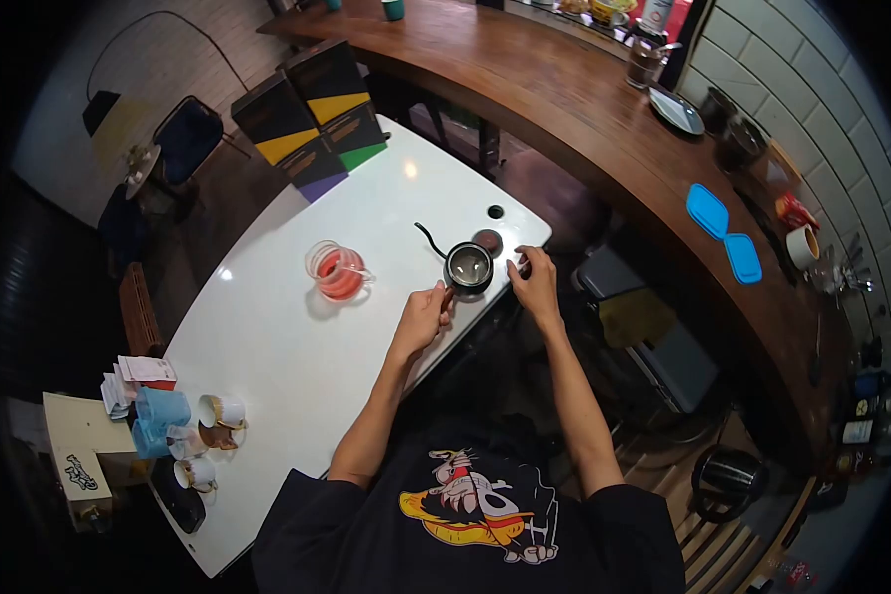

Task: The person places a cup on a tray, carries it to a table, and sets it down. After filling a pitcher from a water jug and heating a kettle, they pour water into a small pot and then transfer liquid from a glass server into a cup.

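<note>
A black gooseneck kettle (468,268) without a lid on top stands on the white table (297,396), its thin spout pointing to the far left. Its inside looks metallic, with a pale reflection. My left hand (424,319) is closed around the kettle's handle. Just right of the kettle, near the table's edge, my right hand (535,285) has bent fingers set apart, and I make out nothing held in them. A dark reddish round piece (487,241) lies behind the kettle. Left of it stands a glass server (339,272) with red liquid.
Black boxes with coloured stripes (317,119) stand at the table's far end. Cups (221,410), a blue container (160,416) and papers sit at the left. A curved wooden counter (564,89) holds blue lids (708,210) and dishes. There is a hole (496,212) in the table.
</note>
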The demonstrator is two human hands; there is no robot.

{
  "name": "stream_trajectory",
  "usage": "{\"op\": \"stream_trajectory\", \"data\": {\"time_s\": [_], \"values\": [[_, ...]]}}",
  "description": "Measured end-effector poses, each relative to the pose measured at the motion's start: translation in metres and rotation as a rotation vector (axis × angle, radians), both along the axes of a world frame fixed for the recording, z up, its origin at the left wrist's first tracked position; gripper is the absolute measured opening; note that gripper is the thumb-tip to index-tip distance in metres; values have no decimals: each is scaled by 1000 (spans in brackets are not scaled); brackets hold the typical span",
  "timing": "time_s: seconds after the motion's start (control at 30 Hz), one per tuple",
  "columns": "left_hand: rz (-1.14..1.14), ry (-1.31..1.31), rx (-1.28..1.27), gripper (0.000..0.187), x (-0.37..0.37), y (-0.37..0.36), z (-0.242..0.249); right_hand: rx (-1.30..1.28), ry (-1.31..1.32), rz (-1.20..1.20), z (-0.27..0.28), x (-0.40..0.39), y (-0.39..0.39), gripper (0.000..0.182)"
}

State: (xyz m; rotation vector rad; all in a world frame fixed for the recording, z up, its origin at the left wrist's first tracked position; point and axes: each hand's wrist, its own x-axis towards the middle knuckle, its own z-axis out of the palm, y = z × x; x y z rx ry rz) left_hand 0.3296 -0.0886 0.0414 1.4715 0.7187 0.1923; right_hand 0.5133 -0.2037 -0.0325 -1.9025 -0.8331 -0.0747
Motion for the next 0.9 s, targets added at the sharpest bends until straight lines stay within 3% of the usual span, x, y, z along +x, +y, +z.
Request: {"op": "stream_trajectory", "data": {"time_s": [0.13,0.43,0.57,0.67,0.9], "values": [[68,-9,-3,47,-8,25,-2,-185,-121,-18,2,-2,38,43],[109,-25,-49,48,-14,59,-32,-281,-102,-50,-3,2,62,37],[118,-40,-44,44,-14,61,-41,-165,-143,-71,23,-2,69,33],[131,-39,-43,45,-13,61,-45,-34,-71,30,60,-16,75,31],[141,1,-68,50,-10,60,-56,-157,-152,274,79,-45,95,35]]}}
